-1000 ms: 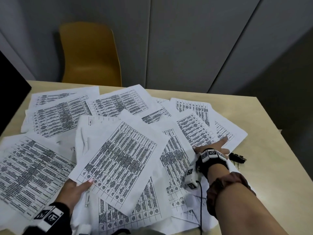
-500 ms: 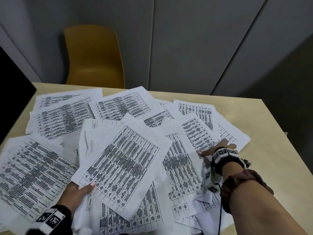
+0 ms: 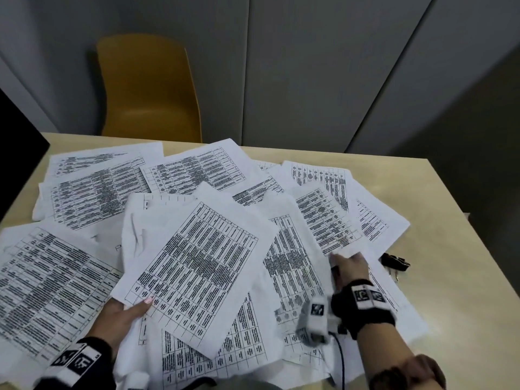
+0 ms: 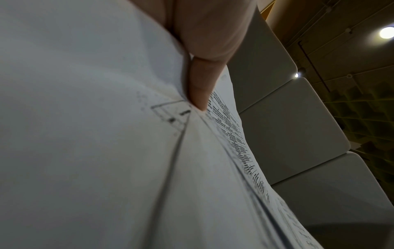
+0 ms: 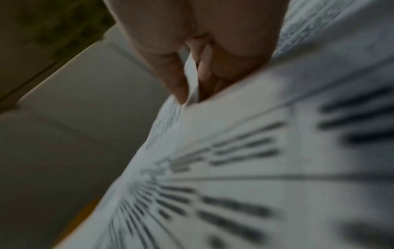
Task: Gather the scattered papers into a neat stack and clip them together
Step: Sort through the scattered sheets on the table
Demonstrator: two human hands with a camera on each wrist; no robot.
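Note:
Several printed sheets point(image 3: 194, 257) lie scattered and overlapping across the beige table point(image 3: 455, 271). At the near left, my left hand point(image 3: 135, 308) grips the near corner of the top sheet. Its thumb point(image 4: 198, 84) lies on top and the fingers are hidden under the paper. At the right, my right hand point(image 3: 344, 258) pinches the near edge of another sheet point(image 3: 326, 220). The right wrist view shows that edge point(image 5: 192, 80) caught between thumb and fingers. A black binder clip point(image 3: 395, 261) lies on the table just right of my right hand, partly hidden by paper.
A yellow chair point(image 3: 149, 88) stands behind the table's far edge, against grey wall panels. A dark screen edge point(image 3: 17, 136) is at the far left. Bare tabletop shows along the right side and far right corner.
My right hand, earlier flat on the right-hand sheets, has drawn nearer and now pinches a sheet's edge. My left hand keeps its hold on the top sheet's corner.

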